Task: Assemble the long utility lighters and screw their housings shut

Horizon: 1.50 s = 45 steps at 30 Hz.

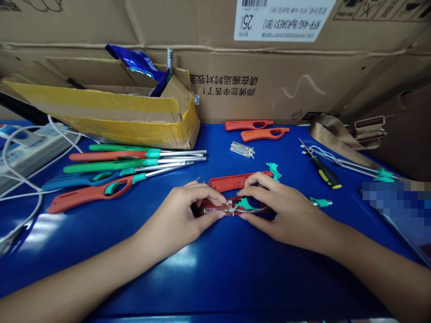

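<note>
Lying open on the blue tabletop is one half of a red lighter shell (253, 213), with a clear fuel tank (215, 209), a green trigger (246, 204) and thin wires inside it. My left hand (186, 208) curls round the left end, thumb and fingertips closed on the shell by the tank's valve. At the trigger, my right hand (283, 206) grips the other end with thumb and fingers on opposite edges. Just behind lies the other red shell half (224, 183), beside a small green part (274, 170). A green-and-metal tip (321, 202) shows beyond my right hand.
Several assembled long lighters (124, 168) lie at left, before a yellow-taped carton (134, 112). Behind are orange-red shells (264, 134) and clear tanks (242, 149). A screwdriver (325, 172), metal rods (357, 167) and brown strap (328, 132) lie right; a power strip (37, 148) left.
</note>
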Tool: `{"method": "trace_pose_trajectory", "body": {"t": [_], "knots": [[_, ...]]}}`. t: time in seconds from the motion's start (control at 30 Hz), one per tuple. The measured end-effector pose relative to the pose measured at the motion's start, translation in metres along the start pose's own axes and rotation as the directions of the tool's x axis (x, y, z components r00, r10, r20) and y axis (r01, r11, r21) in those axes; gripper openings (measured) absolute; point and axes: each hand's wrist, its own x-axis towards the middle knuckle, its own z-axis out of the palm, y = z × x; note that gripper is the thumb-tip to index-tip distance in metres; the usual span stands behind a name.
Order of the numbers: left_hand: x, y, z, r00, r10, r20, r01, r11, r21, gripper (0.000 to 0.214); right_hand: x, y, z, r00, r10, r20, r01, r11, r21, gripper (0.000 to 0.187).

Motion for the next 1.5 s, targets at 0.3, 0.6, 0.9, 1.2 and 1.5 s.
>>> {"method": "trace_pose_trajectory", "body": {"t": [0.3,0.6,0.9,1.2,1.5], "knots": [[0.000,-0.003,-0.006,0.993,0.114,-0.008,-0.114,0.991,0.072,0.018,0.000,0.002,0.000,0.999,0.032,-0.029,-0.034,0.996,-0.083,0.025],[0.001,-0.005,-0.006,0.995,0.103,-0.009,-0.102,0.991,0.088,0.018,0.001,0.002,-0.003,0.999,-0.025,-0.036,0.022,0.996,-0.084,0.033],[0.002,-0.009,-0.009,0.994,0.108,-0.025,-0.104,0.989,0.108,0.016,-0.003,0.004,-0.010,0.953,-0.280,0.115,0.303,0.897,-0.321,0.049],[0.003,-0.010,-0.010,0.989,0.144,-0.013,-0.142,0.982,0.127,0.016,-0.005,0.005,-0.009,0.942,-0.298,0.157,0.337,0.835,-0.435,0.057],[0.000,-0.011,-0.008,0.980,0.195,-0.033,-0.185,0.965,0.184,0.019,-0.005,0.006,-0.018,0.930,-0.344,0.128,0.366,0.846,-0.388,0.043]]}}
